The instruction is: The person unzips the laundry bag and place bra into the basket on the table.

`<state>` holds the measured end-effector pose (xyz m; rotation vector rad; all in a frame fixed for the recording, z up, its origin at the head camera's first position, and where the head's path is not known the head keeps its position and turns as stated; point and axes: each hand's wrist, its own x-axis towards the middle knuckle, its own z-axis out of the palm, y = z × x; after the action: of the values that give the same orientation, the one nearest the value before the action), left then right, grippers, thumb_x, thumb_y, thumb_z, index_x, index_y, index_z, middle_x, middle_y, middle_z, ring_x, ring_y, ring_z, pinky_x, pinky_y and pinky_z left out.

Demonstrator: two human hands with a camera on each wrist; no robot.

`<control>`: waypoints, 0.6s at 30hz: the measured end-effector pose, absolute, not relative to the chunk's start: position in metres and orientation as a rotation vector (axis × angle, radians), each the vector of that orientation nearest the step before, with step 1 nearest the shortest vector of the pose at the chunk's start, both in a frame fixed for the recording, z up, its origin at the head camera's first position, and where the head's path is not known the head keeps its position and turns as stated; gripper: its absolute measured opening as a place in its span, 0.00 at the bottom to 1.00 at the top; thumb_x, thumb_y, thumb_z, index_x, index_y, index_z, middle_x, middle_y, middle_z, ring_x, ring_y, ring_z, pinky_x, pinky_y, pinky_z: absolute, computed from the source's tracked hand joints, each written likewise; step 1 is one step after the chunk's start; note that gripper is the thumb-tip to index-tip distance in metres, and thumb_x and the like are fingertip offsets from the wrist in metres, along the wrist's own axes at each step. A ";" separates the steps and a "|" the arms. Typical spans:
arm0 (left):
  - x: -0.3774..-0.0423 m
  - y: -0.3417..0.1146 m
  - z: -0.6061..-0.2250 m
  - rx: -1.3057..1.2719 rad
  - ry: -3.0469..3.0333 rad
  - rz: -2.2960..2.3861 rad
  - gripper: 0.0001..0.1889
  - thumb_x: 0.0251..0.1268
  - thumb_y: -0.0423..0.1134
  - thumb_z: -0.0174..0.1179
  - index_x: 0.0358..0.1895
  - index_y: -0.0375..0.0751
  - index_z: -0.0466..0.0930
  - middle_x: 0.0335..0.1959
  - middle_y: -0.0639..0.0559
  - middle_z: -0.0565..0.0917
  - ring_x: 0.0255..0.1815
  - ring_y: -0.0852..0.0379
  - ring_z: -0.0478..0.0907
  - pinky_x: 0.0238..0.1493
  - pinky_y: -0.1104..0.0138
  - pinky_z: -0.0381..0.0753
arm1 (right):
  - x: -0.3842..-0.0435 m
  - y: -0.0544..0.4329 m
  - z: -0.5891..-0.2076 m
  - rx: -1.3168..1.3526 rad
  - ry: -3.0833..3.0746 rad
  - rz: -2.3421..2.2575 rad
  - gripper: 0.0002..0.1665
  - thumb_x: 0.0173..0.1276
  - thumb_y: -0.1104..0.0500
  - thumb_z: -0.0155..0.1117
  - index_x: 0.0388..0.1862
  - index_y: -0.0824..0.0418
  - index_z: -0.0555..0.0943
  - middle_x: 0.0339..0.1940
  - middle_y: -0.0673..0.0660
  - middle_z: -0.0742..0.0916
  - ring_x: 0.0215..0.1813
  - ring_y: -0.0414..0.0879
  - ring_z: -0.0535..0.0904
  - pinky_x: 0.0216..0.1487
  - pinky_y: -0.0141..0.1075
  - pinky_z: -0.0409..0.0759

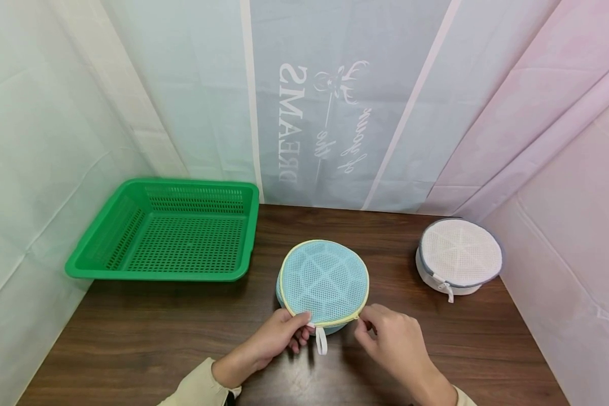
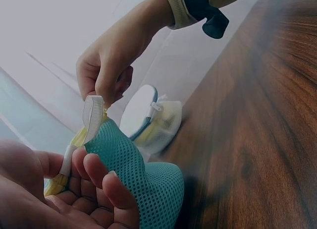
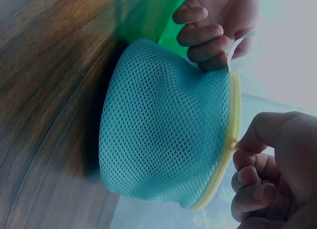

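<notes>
A round blue mesh laundry bag [image 1: 325,282] with yellow zipper trim stands on the table in front of me. My left hand [image 1: 283,334] pinches its front rim between thumb and fingers, beside the white loop tab [image 1: 321,341]. At the rim's right front, my right hand [image 1: 393,341] pinches the small yellow zipper pull [image 3: 234,145], as the right wrist view shows. The zipper track runs along the top edge, and the mesh side [image 3: 153,125] sags inward a little.
A green plastic basket [image 1: 248,237] stands at the back left, with nothing seen inside. To the back right sits a white round mesh bag [image 1: 462,251] with grey-blue trim and a zipper tab. Fabric curtains [image 1: 335,34] hang behind and at both sides of the brown wooden table [image 1: 157,332].
</notes>
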<state>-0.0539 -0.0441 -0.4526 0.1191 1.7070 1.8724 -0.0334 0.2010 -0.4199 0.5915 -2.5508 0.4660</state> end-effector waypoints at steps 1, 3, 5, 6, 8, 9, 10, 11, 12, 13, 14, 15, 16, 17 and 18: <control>-0.054 -0.044 -0.453 0.119 1.708 1.871 0.22 0.80 0.41 0.49 0.39 0.19 0.79 0.24 0.55 0.76 0.27 0.64 0.72 0.25 0.75 0.75 | -0.034 0.202 -0.420 0.588 -2.552 0.464 0.19 0.44 0.64 0.64 0.16 0.43 0.66 0.17 0.38 0.68 0.19 0.27 0.57 0.18 0.24 0.56; -0.054 -0.044 -0.452 0.118 1.708 1.868 0.22 0.81 0.41 0.49 0.39 0.19 0.79 0.24 0.55 0.76 0.27 0.64 0.72 0.25 0.75 0.74 | -0.035 0.203 -0.419 0.579 -2.556 0.461 0.19 0.45 0.64 0.64 0.16 0.43 0.66 0.17 0.38 0.67 0.19 0.27 0.57 0.18 0.24 0.55; -0.054 -0.044 -0.452 0.119 1.708 1.868 0.22 0.81 0.41 0.49 0.39 0.20 0.80 0.24 0.55 0.76 0.27 0.64 0.72 0.25 0.75 0.74 | -0.036 0.205 -0.419 0.572 -2.559 0.457 0.19 0.45 0.64 0.64 0.16 0.42 0.66 0.17 0.37 0.66 0.19 0.26 0.56 0.17 0.24 0.55; -0.054 -0.044 -0.452 0.119 1.709 1.868 0.22 0.80 0.41 0.49 0.39 0.20 0.80 0.24 0.55 0.76 0.27 0.64 0.72 0.25 0.75 0.74 | -0.036 0.205 -0.419 0.568 -2.561 0.456 0.19 0.45 0.64 0.64 0.16 0.42 0.66 0.17 0.37 0.66 0.19 0.26 0.56 0.17 0.24 0.55; -0.054 -0.045 -0.452 0.117 1.710 1.867 0.22 0.80 0.41 0.50 0.38 0.21 0.80 0.24 0.55 0.76 0.27 0.64 0.72 0.25 0.75 0.74 | -0.037 0.207 -0.419 0.560 -2.562 0.450 0.19 0.45 0.64 0.64 0.16 0.43 0.66 0.17 0.36 0.65 0.18 0.27 0.56 0.17 0.25 0.55; -0.054 -0.045 -0.452 0.118 1.710 1.866 0.22 0.80 0.41 0.50 0.38 0.22 0.80 0.24 0.55 0.76 0.27 0.64 0.72 0.25 0.75 0.75 | -0.038 0.208 -0.419 0.554 -2.565 0.447 0.19 0.45 0.64 0.64 0.16 0.42 0.66 0.17 0.36 0.65 0.18 0.27 0.56 0.17 0.25 0.55; -0.054 -0.045 -0.452 0.118 1.711 1.865 0.21 0.80 0.41 0.50 0.38 0.22 0.80 0.24 0.55 0.76 0.27 0.64 0.72 0.25 0.75 0.75 | -0.039 0.209 -0.418 0.549 -2.567 0.447 0.19 0.45 0.65 0.63 0.16 0.43 0.66 0.18 0.36 0.64 0.18 0.27 0.56 0.17 0.25 0.55; -0.054 -0.045 -0.452 0.118 1.711 1.864 0.22 0.80 0.41 0.50 0.38 0.22 0.80 0.24 0.55 0.76 0.27 0.64 0.72 0.25 0.75 0.75 | -0.040 0.210 -0.418 0.540 -2.568 0.444 0.19 0.45 0.65 0.63 0.16 0.43 0.66 0.18 0.36 0.64 0.18 0.27 0.56 0.17 0.25 0.55; -0.054 -0.045 -0.452 0.117 1.711 1.864 0.22 0.80 0.41 0.50 0.38 0.21 0.80 0.23 0.55 0.76 0.27 0.64 0.72 0.25 0.75 0.75 | -0.040 0.211 -0.418 0.532 -2.569 0.442 0.19 0.45 0.65 0.63 0.16 0.43 0.66 0.18 0.36 0.64 0.18 0.28 0.56 0.17 0.26 0.55; -0.054 -0.045 -0.452 0.118 1.710 1.863 0.22 0.80 0.41 0.50 0.38 0.21 0.80 0.23 0.55 0.76 0.26 0.64 0.72 0.25 0.75 0.75 | -0.041 0.212 -0.418 0.525 -2.570 0.439 0.19 0.45 0.65 0.63 0.16 0.43 0.66 0.18 0.36 0.64 0.18 0.28 0.56 0.17 0.26 0.55; -0.054 -0.045 -0.452 0.119 1.710 1.863 0.22 0.80 0.41 0.50 0.38 0.20 0.80 0.23 0.55 0.76 0.26 0.64 0.72 0.25 0.75 0.74 | -0.042 0.213 -0.418 0.519 -2.570 0.437 0.19 0.45 0.65 0.63 0.16 0.43 0.66 0.18 0.36 0.63 0.18 0.28 0.56 0.17 0.26 0.55; -0.054 -0.045 -0.452 0.120 1.709 1.862 0.22 0.80 0.41 0.50 0.38 0.20 0.80 0.23 0.56 0.76 0.26 0.64 0.72 0.25 0.75 0.74 | -0.043 0.214 -0.418 0.514 -2.571 0.436 0.19 0.45 0.65 0.63 0.16 0.43 0.66 0.18 0.36 0.63 0.18 0.28 0.56 0.17 0.26 0.55; -0.054 -0.045 -0.452 0.121 1.709 1.861 0.22 0.80 0.41 0.50 0.38 0.20 0.80 0.23 0.56 0.76 0.26 0.64 0.72 0.25 0.75 0.74 | -0.044 0.215 -0.418 0.513 -2.568 0.432 0.19 0.45 0.65 0.63 0.16 0.43 0.66 0.18 0.36 0.64 0.18 0.29 0.56 0.17 0.26 0.55; -0.054 -0.045 -0.452 0.123 1.709 1.861 0.22 0.80 0.41 0.50 0.38 0.20 0.80 0.23 0.56 0.76 0.26 0.64 0.72 0.25 0.75 0.74 | -0.045 0.216 -0.418 0.511 -2.565 0.426 0.19 0.45 0.65 0.63 0.16 0.43 0.66 0.18 0.36 0.64 0.18 0.29 0.56 0.17 0.26 0.55; -0.054 -0.046 -0.452 0.124 1.708 1.861 0.22 0.80 0.41 0.50 0.38 0.20 0.80 0.23 0.56 0.76 0.26 0.64 0.72 0.25 0.75 0.74 | -0.046 0.217 -0.418 0.510 -2.563 0.422 0.19 0.46 0.65 0.63 0.16 0.44 0.66 0.17 0.36 0.64 0.18 0.29 0.56 0.16 0.26 0.55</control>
<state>-0.0543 -0.0455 -0.4517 0.1243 1.7084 1.8609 -0.0458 0.2169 -0.4180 0.5098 -2.5627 0.4222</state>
